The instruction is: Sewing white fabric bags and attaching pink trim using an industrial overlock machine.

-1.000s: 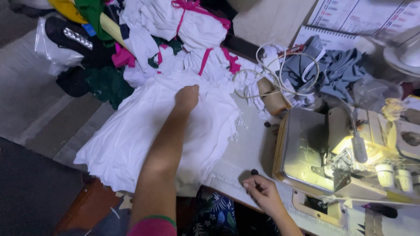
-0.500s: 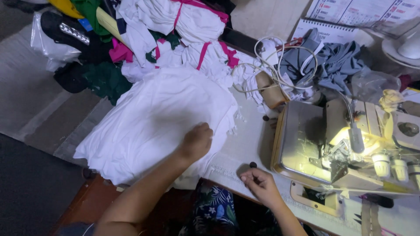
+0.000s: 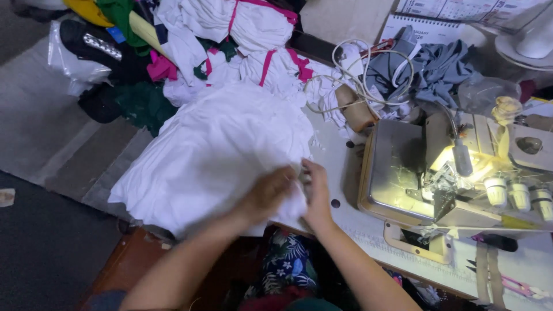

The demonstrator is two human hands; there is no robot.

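A large pile of white cut fabric pieces (image 3: pixel 213 150) is spread on the pale worktable (image 3: pixel 340 155), left of the lit beige metal sewing machine (image 3: pixel 438 173). Its near right edge is pinched between the left hand (image 3: pixel 268 196) and the right hand (image 3: pixel 315 193), fingers closed on the cloth. Pink-trimmed white bundles (image 3: pixel 259 34) are heaped behind.

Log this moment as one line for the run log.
left hand: gripping white fabric pile edge | right hand: on same edge | sewing machine: lit, to the right
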